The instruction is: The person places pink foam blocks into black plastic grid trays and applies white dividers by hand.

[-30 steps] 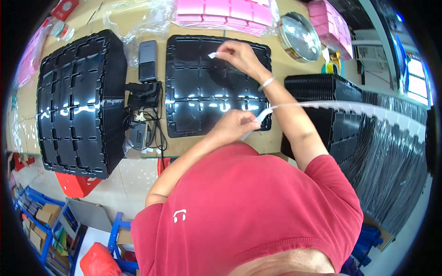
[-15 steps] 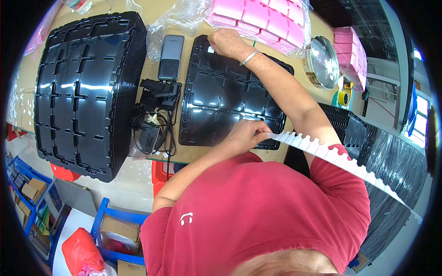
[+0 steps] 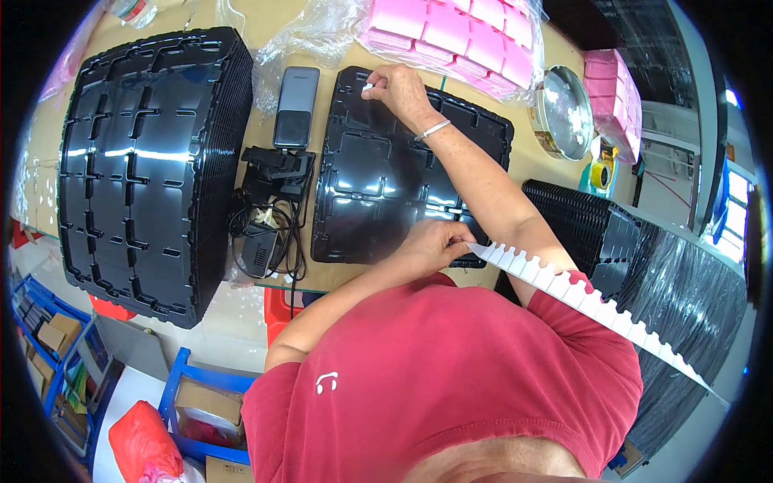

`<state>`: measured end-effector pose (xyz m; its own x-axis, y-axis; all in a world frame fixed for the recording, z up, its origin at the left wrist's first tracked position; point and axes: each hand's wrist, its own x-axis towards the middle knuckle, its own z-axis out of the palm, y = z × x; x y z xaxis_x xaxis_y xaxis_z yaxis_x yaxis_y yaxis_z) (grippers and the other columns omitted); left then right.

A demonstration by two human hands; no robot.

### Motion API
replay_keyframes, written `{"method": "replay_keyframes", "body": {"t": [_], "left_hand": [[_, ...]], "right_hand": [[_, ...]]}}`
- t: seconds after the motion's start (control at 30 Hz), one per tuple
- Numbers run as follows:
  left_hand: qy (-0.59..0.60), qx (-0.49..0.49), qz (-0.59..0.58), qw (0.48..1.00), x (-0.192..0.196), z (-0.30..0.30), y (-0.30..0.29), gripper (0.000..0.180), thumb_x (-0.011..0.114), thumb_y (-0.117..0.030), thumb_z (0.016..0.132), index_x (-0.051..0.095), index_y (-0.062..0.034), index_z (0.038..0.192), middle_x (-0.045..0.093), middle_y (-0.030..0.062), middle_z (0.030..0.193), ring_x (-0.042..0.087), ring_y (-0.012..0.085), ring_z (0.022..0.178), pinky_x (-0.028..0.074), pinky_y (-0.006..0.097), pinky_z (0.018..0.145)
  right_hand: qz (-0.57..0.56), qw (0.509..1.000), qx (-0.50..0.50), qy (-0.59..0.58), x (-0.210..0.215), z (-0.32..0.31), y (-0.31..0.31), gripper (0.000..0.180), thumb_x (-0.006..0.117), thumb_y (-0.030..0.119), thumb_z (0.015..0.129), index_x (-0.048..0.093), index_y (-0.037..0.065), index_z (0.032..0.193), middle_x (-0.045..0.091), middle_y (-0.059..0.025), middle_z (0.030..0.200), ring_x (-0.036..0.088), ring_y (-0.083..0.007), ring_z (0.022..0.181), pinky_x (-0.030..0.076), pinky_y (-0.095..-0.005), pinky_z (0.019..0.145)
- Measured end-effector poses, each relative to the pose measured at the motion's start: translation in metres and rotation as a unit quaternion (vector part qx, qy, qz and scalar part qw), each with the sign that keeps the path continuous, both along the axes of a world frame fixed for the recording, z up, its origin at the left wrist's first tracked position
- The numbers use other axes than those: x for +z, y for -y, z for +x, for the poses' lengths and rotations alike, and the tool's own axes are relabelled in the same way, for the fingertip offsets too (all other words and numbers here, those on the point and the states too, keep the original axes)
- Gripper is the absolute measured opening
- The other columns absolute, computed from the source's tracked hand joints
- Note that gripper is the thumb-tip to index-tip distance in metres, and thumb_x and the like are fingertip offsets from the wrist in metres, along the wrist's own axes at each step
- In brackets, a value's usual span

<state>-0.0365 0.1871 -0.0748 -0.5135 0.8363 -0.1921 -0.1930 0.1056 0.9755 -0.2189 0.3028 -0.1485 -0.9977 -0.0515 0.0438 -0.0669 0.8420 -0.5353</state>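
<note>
The right hand (image 3: 400,90) reaches far out with the arm almost straight. Its fingers pinch a tiny white piece (image 3: 367,86), maybe a small sticker, and press it down at the far edge of the black tray (image 3: 378,181). A thin bracelet sits on that wrist. The left hand (image 3: 435,244) stays near the body with the elbow bent. Its fingers are closed on the end of a long white strip (image 3: 580,291) with little tabs, which runs off to the right. The tray lies flat on the table. Left of it are a dark phone (image 3: 294,106) and tangled black cables (image 3: 270,213). Further left is a tall stack of black trays (image 3: 141,161). Pink boxes (image 3: 455,24) sit at the far side.
</note>
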Motion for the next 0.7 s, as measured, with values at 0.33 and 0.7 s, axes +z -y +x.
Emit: {"method": "replay_keyframes", "body": {"t": [0.33,0.7], "left_hand": [[-0.018,0.008,0.024,1.000,0.003,0.003,-0.003,0.010,0.067,-0.010,0.081,0.068,-0.0060,0.089,0.068,0.0116,0.081,0.065,0.0270,0.074,0.049,0.036,0.066],[-0.072,-0.014,0.033,0.997,-0.001,0.013,-0.002,0.012,0.066,-0.008,0.079,0.067,-0.0052,0.090,0.068,0.0123,0.084,0.066,0.0288,0.081,0.050,0.037,0.071]], "right_hand": [[0.082,0.990,0.082,-0.074,-0.003,-0.002,-0.002,0.005,0.065,0.009,0.074,0.066,0.004,0.075,0.066,-0.0120,0.077,0.063,-0.0310,0.077,0.051,-0.0399,0.069],[-0.048,0.973,0.018,-0.227,0.020,0.033,-0.003,0.004,0.068,0.009,0.077,0.066,0.006,0.080,0.060,-0.0072,0.074,0.056,-0.0249,0.074,0.046,-0.0345,0.068]]}}
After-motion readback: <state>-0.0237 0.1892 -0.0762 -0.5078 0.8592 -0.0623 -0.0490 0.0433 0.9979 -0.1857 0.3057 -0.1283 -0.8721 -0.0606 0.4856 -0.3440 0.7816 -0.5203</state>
